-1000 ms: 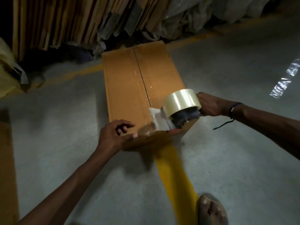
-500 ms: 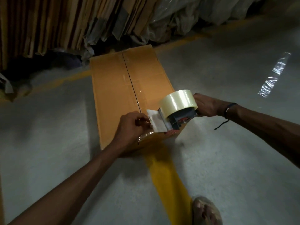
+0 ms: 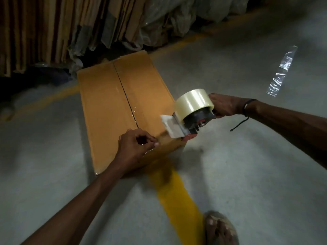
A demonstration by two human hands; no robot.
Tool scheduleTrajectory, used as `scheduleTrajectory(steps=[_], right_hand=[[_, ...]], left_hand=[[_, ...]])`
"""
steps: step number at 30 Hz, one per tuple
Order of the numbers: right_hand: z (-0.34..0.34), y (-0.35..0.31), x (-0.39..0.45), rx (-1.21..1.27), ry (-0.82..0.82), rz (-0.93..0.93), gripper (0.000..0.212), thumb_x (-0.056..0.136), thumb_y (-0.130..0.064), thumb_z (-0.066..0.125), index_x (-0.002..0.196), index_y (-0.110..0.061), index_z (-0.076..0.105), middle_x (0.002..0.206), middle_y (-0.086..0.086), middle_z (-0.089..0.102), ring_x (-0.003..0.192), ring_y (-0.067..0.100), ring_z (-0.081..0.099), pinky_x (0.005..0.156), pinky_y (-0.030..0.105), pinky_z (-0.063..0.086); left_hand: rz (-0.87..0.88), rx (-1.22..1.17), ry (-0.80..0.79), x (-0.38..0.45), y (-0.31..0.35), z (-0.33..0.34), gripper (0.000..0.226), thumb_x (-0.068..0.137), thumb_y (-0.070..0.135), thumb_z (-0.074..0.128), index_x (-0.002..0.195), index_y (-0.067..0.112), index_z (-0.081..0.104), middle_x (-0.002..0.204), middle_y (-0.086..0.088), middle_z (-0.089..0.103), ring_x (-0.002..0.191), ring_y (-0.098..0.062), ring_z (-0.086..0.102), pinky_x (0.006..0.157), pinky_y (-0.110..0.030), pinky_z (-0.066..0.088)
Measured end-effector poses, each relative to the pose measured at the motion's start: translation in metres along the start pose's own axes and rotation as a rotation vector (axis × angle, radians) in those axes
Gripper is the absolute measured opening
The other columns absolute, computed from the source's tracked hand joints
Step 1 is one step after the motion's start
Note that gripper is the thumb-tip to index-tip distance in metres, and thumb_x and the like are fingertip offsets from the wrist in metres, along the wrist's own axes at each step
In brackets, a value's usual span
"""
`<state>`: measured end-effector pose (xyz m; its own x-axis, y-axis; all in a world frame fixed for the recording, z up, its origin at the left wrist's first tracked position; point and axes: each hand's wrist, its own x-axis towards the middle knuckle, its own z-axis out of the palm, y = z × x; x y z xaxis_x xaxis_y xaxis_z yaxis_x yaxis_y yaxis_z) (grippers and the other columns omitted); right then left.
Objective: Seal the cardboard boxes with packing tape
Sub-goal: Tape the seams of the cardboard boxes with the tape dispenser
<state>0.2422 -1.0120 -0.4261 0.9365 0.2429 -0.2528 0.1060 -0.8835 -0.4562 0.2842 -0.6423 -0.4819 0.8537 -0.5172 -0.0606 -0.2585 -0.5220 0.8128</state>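
Nearest to the camera a foot in a sandal [image 3: 220,228] stands on the grey floor [image 3: 247,165], beside a yellow painted line [image 3: 177,197] that runs under the near end of the cardboard box [image 3: 104,110]. The box lies on the floor with its two top flaps closed and the seam [image 3: 126,98] between them dark and, as far as I can see, not yet covered along most of its length. The left hand [image 3: 136,147] has moved from the near corner of the box, where it was a second ago with loose fingers, to the near end of the seam; now its fingers are curled and press or pinch the free end of the clear tape down at the edge of the box, though the tape itself is hard to see. The right hand [image 3: 223,106] is closed around the handle of the tape dispenser [image 3: 191,119], which carries the roll of packing tape [image 3: 193,101]; compared with the earlier pictures it is a little higher and more to the right, its front plate just above the near right part of the lid. In my judgement the tape end is now anchored, so the next step is to pull the dispenser along the seam to the far end. Further away a loose strip of clear tape [image 3: 281,71] lies on the floor, and behind the box stand flattened cartons [image 3: 53,29].
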Motion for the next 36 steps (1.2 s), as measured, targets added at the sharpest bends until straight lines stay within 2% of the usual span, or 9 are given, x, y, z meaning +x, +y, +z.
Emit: scheduleTrajectory(steps=[3, 6, 11, 14, 19, 25, 29, 33, 36], right_hand=[[-0.011, 0.024, -0.013, 0.092, 0.006, 0.128, 0.039, 0.099, 0.003, 0.057, 0.075, -0.026, 0.046, 0.064, 0.002, 0.059, 0.051, 0.009, 0.058, 0.046, 0.017, 0.048], [-0.008, 0.029, -0.014, 0.169, 0.005, 0.143, 0.049, 0.101, 0.007, 0.053, 0.078, -0.034, 0.041, 0.052, -0.014, 0.054, 0.045, 0.003, 0.054, 0.043, 0.013, 0.043], [-0.001, 0.028, -0.020, 0.252, 0.009, 0.153, 0.019, 0.094, -0.026, 0.040, 0.078, -0.035, 0.043, 0.053, -0.014, 0.059, 0.044, 0.007, 0.048, 0.045, 0.021, 0.043], [-0.005, 0.026, -0.018, 0.189, 0.004, 0.124, 0.024, 0.093, -0.046, 0.032, 0.075, -0.034, 0.042, 0.059, -0.007, 0.061, 0.052, 0.015, 0.054, 0.053, 0.026, 0.044], [-0.002, 0.038, -0.015, 0.066, 0.085, 0.123, 0.069, 0.086, -0.071, 0.011, 0.073, -0.019, 0.055, 0.075, 0.010, 0.068, 0.064, 0.023, 0.063, 0.060, 0.024, 0.041], [0.002, 0.042, -0.018, 0.088, 0.103, 0.156, 0.072, 0.090, -0.067, 0.011, 0.074, -0.016, 0.059, 0.071, 0.005, 0.068, 0.060, 0.013, 0.062, 0.057, 0.013, 0.040], [-0.012, 0.053, -0.032, -0.089, 0.087, 0.215, 0.087, 0.086, -0.075, -0.002, 0.079, -0.012, 0.059, 0.073, 0.005, 0.066, 0.064, 0.019, 0.059, 0.064, 0.028, 0.038], [-0.005, 0.056, -0.026, -0.123, 0.071, 0.262, 0.083, 0.103, -0.065, 0.002, 0.069, -0.014, 0.058, 0.062, 0.000, 0.064, 0.063, 0.021, 0.065, 0.059, 0.022, 0.038], [0.001, 0.048, -0.015, -0.126, 0.057, 0.287, 0.086, 0.107, -0.059, 0.003, 0.065, -0.015, 0.063, 0.059, 0.000, 0.068, 0.057, 0.011, 0.064, 0.062, 0.023, 0.039]], left_hand=[[0.013, -0.023, -0.005, -0.002, 0.002, 0.000, 0.015, 0.072, 0.034, 0.094, 0.077, 0.036, 0.080, 0.080, 0.016, 0.076, 0.075, -0.008, 0.071, 0.068, -0.025, 0.051], [0.006, -0.006, -0.016, -0.003, 0.008, -0.003, 0.015, 0.072, 0.031, 0.094, 0.078, 0.032, 0.081, 0.081, 0.015, 0.076, 0.075, -0.006, 0.070, 0.066, -0.020, 0.049], [0.030, 0.014, 0.013, -0.002, 0.030, 0.011, 0.022, 0.073, 0.016, 0.092, 0.083, 0.030, 0.079, 0.083, 0.013, 0.074, 0.079, -0.003, 0.069, 0.072, -0.022, 0.056], [0.119, 0.011, -0.026, 0.011, 0.060, 0.040, 0.025, 0.079, 0.011, 0.083, 0.098, 0.026, 0.078, 0.093, 0.012, 0.074, 0.083, -0.002, 0.067, 0.075, -0.022, 0.054], [-0.102, -0.158, -0.035, 0.034, 0.076, 0.080, 0.053, 0.067, 0.059, 0.073, 0.115, 0.036, 0.070, 0.107, 0.011, 0.076, 0.099, -0.009, 0.071, 0.085, -0.040, 0.062], [-0.100, -0.186, 0.024, 0.035, 0.061, 0.084, 0.031, 0.092, 0.043, 0.045, 0.106, 0.029, 0.068, 0.098, 0.007, 0.072, 0.094, -0.014, 0.066, 0.084, -0.046, 0.058], [-0.184, -0.440, 0.041, 0.040, 0.068, 0.091, 0.063, 0.090, 0.073, 0.038, 0.084, 0.017, 0.067, 0.075, -0.007, 0.064, 0.067, -0.016, 0.053, 0.066, -0.038, 0.040], [-0.287, -0.561, -0.049, 0.046, 0.090, 0.091, 0.080, 0.064, 0.099, 0.048, 0.078, 0.021, 0.058, 0.072, 0.002, 0.056, 0.063, -0.012, 0.049, 0.064, -0.033, 0.039], [-0.404, -0.590, -0.179, 0.066, 0.098, 0.100, 0.108, 0.053, 0.105, 0.053, 0.102, 0.010, 0.065, 0.096, -0.010, 0.068, 0.085, -0.019, 0.068, 0.067, -0.033, 0.055]])
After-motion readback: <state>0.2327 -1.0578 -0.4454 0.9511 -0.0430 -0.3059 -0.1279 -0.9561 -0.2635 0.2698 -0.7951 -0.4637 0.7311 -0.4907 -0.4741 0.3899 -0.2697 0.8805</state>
